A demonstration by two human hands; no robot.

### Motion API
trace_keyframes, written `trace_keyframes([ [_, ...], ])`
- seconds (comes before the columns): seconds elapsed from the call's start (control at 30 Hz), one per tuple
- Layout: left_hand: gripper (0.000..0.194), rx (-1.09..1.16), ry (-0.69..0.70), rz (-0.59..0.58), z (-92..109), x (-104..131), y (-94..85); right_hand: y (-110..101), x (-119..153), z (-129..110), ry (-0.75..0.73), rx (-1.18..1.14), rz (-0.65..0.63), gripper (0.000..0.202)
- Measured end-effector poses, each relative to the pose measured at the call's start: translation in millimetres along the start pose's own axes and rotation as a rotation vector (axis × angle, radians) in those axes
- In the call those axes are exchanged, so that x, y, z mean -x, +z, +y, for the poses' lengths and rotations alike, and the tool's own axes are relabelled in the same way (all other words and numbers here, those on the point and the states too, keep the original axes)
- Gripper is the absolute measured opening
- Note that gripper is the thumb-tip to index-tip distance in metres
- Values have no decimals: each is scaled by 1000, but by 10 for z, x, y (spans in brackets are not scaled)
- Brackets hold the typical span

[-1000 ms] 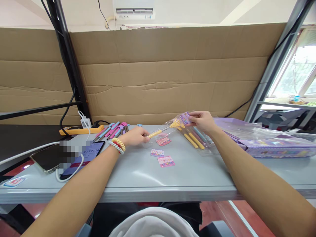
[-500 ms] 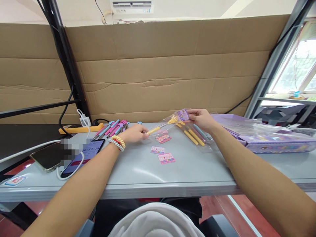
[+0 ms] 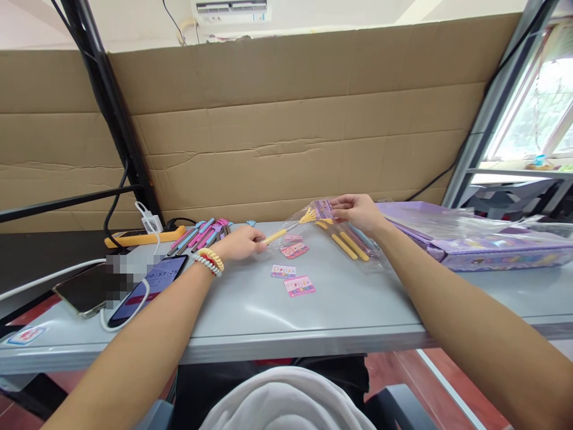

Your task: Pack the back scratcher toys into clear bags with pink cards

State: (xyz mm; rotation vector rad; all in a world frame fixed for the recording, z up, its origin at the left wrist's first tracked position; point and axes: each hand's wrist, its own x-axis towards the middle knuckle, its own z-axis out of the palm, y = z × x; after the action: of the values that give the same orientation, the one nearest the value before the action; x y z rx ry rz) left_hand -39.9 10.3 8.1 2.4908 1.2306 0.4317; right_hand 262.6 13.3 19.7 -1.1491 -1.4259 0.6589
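A yellow back scratcher (image 3: 276, 236) with a hand-shaped head lies inside a clear plastic bag (image 3: 293, 226), slanting above the tabletop. My left hand (image 3: 244, 242) is closed at the handle end. My right hand (image 3: 356, 212) pinches the other end of the bag, where a purple printed card (image 3: 323, 209) sits by the yellow head. Below my right hand, more bagged scratchers with yellow handles (image 3: 344, 246) rest on the table. Small pink and purple cards (image 3: 299, 286) lie between my hands. Beyond my left hand is a pile of pink, blue and purple scratchers (image 3: 206, 233).
An open purple box (image 3: 505, 254) with clear plastic over it stands at the right. Two phones, one with a lit screen (image 3: 150, 286), a white cable (image 3: 145, 292) and a yellow power strip (image 3: 145, 237) are at the left. Cardboard (image 3: 304, 119) walls off the table's back.
The view has shifted slightly. My hands keep hold of the bagged back scratcher, almost unmoved; the card end has come slightly left.
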Motion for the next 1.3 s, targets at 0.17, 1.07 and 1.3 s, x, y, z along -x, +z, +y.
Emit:
trace_keyframes([
  [0.17, 25, -25, 23, -2, 14, 6, -4, 26, -8, 2, -31, 4, -28, 32],
  [1.07, 22, 21, 35, -19, 83, 14, 18, 0, -33, 70, -33, 123, 20, 11],
  [1.3, 23, 44, 21, -15, 108, 20, 17, 20, -11, 30, -54, 55, -7, 31],
])
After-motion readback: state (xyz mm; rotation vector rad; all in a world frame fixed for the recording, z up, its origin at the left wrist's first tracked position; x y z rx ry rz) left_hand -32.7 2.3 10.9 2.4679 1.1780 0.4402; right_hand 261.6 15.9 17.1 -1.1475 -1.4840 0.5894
